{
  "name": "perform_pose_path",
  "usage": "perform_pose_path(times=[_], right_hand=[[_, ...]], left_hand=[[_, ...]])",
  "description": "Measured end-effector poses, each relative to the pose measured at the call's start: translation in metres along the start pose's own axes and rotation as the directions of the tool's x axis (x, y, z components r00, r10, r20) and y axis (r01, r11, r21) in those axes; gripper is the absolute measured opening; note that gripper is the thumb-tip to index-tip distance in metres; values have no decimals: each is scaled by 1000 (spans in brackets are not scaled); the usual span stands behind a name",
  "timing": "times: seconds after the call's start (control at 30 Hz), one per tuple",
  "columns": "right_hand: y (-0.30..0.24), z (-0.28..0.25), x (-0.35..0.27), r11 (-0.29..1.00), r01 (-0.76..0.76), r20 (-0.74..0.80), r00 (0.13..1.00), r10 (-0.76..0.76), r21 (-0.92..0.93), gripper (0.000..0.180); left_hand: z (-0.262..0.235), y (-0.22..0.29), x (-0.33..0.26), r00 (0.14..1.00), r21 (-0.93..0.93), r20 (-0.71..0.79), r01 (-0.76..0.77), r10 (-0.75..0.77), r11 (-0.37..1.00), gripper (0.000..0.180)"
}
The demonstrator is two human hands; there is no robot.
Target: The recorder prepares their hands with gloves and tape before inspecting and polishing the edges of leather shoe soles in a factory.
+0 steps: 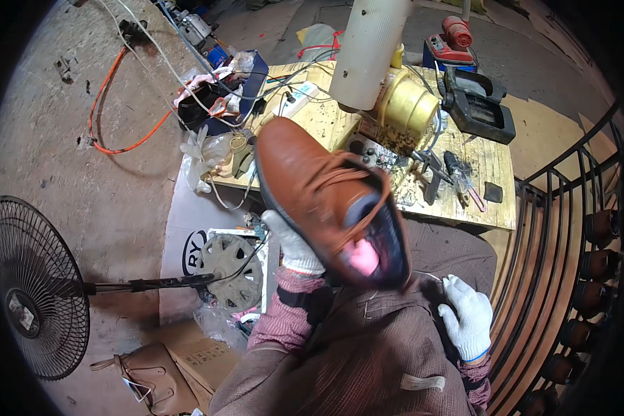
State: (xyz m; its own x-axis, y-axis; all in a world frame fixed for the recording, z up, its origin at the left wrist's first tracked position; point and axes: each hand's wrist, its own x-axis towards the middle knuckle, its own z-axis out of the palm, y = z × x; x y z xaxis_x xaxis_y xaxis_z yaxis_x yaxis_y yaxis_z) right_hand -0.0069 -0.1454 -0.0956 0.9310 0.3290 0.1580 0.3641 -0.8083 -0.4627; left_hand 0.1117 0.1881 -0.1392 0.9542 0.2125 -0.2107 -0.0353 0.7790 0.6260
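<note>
A brown leather lace-up shoe [301, 163] is tilted in front of me, its toe pointing up and away to the left. My left hand [291, 246], in a white glove, is closed on the shoe from its left side, by the dark sole; some fingers are hidden behind it. Pink stuffing [363, 256] shows inside the opening, and the laces [336, 182] cross the front. Over my right thigh, apart from the shoe, my gloved right hand [466, 315] has its fingers apart and holds nothing visible. A thin pale strand lies near its fingertips.
Ahead is a wooden bench [496, 208] with a yellow machine part [408, 104], a black case [475, 104] and a brush [457, 170]. A white lamp tube [369, 52] hangs above. A fan [38, 288] stands left; a slatted rack [541, 277] with several shoes stands right.
</note>
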Motion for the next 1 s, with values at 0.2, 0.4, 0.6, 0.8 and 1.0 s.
perform_pose_path(times=[0.2,0.4,0.6,0.8,1.0], right_hand=[[6,4,-6,999,-40,67,997,40,-10,49],[15,5,-11,997,-80,51,995,80,-7,49],[30,13,-11,996,-80,54,995,78,28,50],[36,11,2,1000,-13,43,999,14,-24,52],[27,3,29,997,66,43,997,-64,-28,54]], left_hand=[[22,-10,21,997,125,10,71,-73,990,86],[47,1,47,1000,151,17,20,-22,988,73],[66,27,78,911,468,-128,-292,392,834,96],[103,45,104,864,439,-68,-423,499,793,116],[114,53,109,906,426,-110,-329,410,843,126]])
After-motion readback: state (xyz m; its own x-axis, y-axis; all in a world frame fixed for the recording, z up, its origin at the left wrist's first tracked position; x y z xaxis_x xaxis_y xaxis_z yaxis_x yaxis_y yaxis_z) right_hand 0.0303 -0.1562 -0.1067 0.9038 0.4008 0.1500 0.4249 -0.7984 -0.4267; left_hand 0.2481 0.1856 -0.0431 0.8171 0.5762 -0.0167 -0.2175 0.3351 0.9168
